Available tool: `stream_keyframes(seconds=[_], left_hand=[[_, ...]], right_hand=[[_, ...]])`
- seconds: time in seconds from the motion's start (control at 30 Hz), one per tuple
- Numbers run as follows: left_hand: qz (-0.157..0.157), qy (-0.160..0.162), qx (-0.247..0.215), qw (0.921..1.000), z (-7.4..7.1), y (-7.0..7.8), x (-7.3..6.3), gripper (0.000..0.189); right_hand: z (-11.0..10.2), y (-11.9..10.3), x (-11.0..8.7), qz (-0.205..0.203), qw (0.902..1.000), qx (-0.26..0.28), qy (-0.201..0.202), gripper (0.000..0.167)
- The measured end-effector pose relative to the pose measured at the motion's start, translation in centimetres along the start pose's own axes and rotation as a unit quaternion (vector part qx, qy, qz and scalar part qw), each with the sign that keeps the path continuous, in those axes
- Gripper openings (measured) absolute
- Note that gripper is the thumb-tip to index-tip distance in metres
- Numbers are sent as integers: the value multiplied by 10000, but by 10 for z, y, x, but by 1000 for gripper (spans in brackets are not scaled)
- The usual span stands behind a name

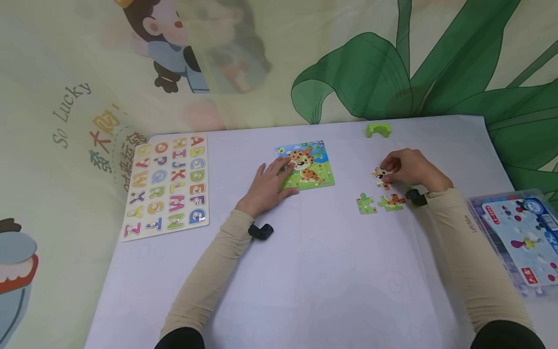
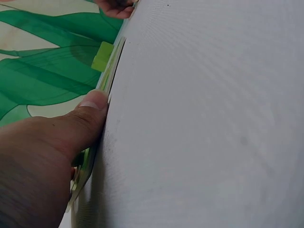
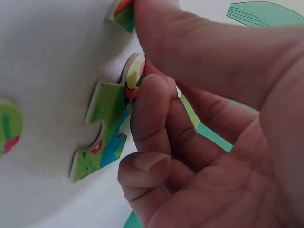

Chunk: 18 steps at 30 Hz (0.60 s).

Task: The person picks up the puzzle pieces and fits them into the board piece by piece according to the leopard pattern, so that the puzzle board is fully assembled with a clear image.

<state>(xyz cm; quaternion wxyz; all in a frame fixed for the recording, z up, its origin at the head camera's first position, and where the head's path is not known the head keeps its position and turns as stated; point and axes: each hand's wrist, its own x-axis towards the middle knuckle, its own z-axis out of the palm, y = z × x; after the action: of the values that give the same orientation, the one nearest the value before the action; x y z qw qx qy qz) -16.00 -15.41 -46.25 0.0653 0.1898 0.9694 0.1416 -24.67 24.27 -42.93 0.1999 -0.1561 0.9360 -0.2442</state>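
In the head view, my left hand (image 1: 267, 186) lies with spread fingers over the left side of a square leopard picture puzzle (image 1: 309, 169). Its thumb (image 2: 92, 111) touches the puzzle's edge in the left wrist view. On the right, my right hand (image 1: 410, 169) pinches a jigsaw piece (image 1: 380, 178) with leopard print between thumb and fingers. Two more pieces lie just nearer to me: a green one (image 1: 366, 204) and a green-and-orange one (image 1: 391, 202). A green-and-blue piece (image 3: 107, 126) shows beside the curled fingers in the right wrist view.
An alphabet board (image 1: 167, 189) lies at the table's left. A light-green arched block (image 1: 378, 129) stands near the far edge. At the right edge sits a clear plastic box (image 1: 507, 242) with a printed label. A printed cloth backdrop (image 1: 261, 63) hangs behind the white table.
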Motion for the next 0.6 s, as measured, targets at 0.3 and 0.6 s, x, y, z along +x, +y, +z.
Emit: stream_keyframes(seconds=[0.3, 0.6], left_hand=[[-45, -97, -38, 9999, 0, 0, 1, 77], [-108, -84, -122, 9998, -1, -1, 1, 78]], right_hand=[[0, 2, 0, -50, 9999, 55, -92, 28], [1, -2, 2, -35, 10000, -11, 26, 43]])
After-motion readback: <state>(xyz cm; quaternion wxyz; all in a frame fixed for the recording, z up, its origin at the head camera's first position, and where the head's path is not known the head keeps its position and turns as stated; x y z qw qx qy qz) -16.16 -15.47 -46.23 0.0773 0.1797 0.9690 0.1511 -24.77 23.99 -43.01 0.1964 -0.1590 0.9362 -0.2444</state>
